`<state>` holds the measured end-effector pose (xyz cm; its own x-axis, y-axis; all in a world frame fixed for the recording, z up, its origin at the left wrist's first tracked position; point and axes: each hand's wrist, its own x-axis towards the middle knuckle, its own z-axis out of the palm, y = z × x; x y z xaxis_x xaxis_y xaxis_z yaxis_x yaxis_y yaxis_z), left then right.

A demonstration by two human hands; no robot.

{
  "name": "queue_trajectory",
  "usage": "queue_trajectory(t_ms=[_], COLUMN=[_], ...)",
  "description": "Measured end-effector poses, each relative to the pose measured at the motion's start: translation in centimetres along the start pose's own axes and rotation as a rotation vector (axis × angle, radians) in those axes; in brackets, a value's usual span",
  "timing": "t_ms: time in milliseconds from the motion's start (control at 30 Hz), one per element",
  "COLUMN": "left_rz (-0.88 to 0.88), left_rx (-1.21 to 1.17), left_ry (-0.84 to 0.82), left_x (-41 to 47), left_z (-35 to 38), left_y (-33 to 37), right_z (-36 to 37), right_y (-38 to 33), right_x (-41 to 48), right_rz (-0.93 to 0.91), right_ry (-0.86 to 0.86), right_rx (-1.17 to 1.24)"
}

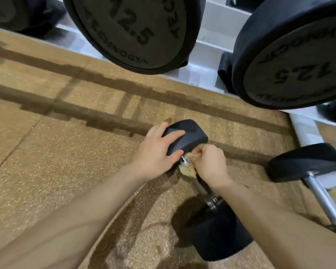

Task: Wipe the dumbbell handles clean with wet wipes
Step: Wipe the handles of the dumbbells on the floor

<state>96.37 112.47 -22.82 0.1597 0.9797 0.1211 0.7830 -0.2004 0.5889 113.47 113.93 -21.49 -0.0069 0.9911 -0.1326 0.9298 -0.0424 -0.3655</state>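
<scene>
A speckled tan floor (47, 152) fills the left of the frame. At the upper centre, a black dumbbell head marked 12.5 (128, 30) is seated on a white rack (211, 22). Below it, the far head (186, 135) of the dumbbell (217, 233) is gripped by the left hand (157, 152), with the fingers spread over the top. Just to the right, a crumpled wet wipe (187, 169) is clenched in the right hand (209, 164) against the upper end of the chrome handle (202, 188). A second 12.5 head (291, 65) is seen at the upper right. Below it, another dumbbell (303, 162) is laid on the floor.
</scene>
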Motion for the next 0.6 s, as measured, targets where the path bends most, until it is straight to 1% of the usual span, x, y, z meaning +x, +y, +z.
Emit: queue_trajectory(t_ms=[67, 100, 167, 233, 267, 333, 400, 433, 500, 600], left_rz=[-0.043, -0.053, -0.068, -0.073, -0.074, -0.079, -0.08, -0.072, -0.061, -0.082], left_rx=[-0.056, -0.054, -0.041, -0.014, -0.001, 0.007, -0.034, -0.063, -0.101, -0.092], left_ry=[0.039, 0.052, 0.07, 0.063, 0.051, 0.033, 0.008, 0.006, 0.02, 0.039], left_x=[0.0, 0.2, 0.7, 1.1, 1.2, 1.5, 1.7, 1.7, 1.0, -0.4], left_z=[0.5, 0.7, 0.8, 0.9, 1.0, 1.1, 0.9, 0.6, 0.4, 0.7], left_y=[0.2, 0.5, 1.0, 1.5, 1.7, 2.1, 2.3, 2.0, 1.0, 0.2], right_z=[0.6, 0.7, 0.2, -0.9, -1.4, -1.6, -1.1, -0.8, -0.9, -2.4], right_y=[-0.1, 0.1, 1.2, 2.8, 3.4, 3.2, 1.9, 1.3, 0.7, 2.0], right_x=[0.3, 0.1, -0.5, -0.8, -1.0, -0.7, 0.1, 0.5, 0.6, -1.1], right_rz=[0.041, 0.029, -0.004, 0.034, 0.061, 0.063, 0.015, -0.014, -0.058, -0.068], right_ry=[0.021, 0.003, -0.056, -0.118, -0.15, -0.162, -0.122, -0.1, -0.11, -0.226], right_rx=[0.073, 0.045, -0.138, -0.301, -0.32, -0.228, -0.068, -0.041, -0.135, -0.374])
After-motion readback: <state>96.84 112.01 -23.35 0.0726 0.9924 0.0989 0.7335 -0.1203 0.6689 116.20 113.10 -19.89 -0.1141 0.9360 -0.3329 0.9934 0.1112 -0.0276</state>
